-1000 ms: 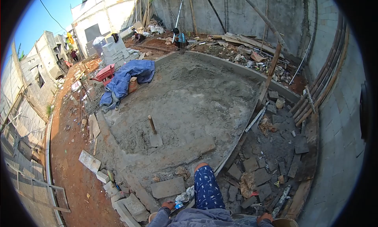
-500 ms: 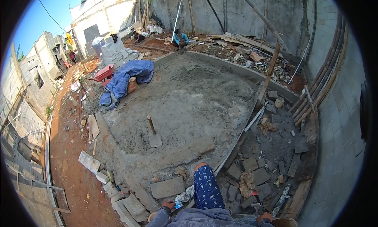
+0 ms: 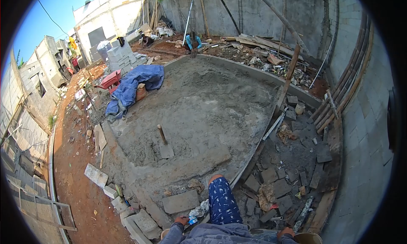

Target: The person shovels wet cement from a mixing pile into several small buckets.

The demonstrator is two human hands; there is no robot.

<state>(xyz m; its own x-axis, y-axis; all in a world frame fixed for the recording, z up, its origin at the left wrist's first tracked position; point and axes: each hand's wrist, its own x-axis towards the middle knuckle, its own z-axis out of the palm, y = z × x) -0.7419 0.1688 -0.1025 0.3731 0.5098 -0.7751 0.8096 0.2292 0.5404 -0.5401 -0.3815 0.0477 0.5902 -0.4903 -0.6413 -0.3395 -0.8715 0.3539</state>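
Pointing rightward, bottle (image 3: 193, 221) in left hand (image 3: 182, 220)

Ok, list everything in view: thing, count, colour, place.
slab: one, grey wet concrete, centre
shovel: one, wooden handle, stuck upright in the slab, near side
tarp: one, blue, heaped at the slab's left edge
red item: one, beside the tarp, too small to tell what it is
blocks: one stack, pale grey, far left
rubble: many pieces, grey, right of the slab
planks: a pile, brown, far side
workers: at least two, crouched far off
leg: one, blue patterned trousers, bottom centre
left hand: on a small blue-and-white item, bottom edge
right hand: by a tan rim, bottom right
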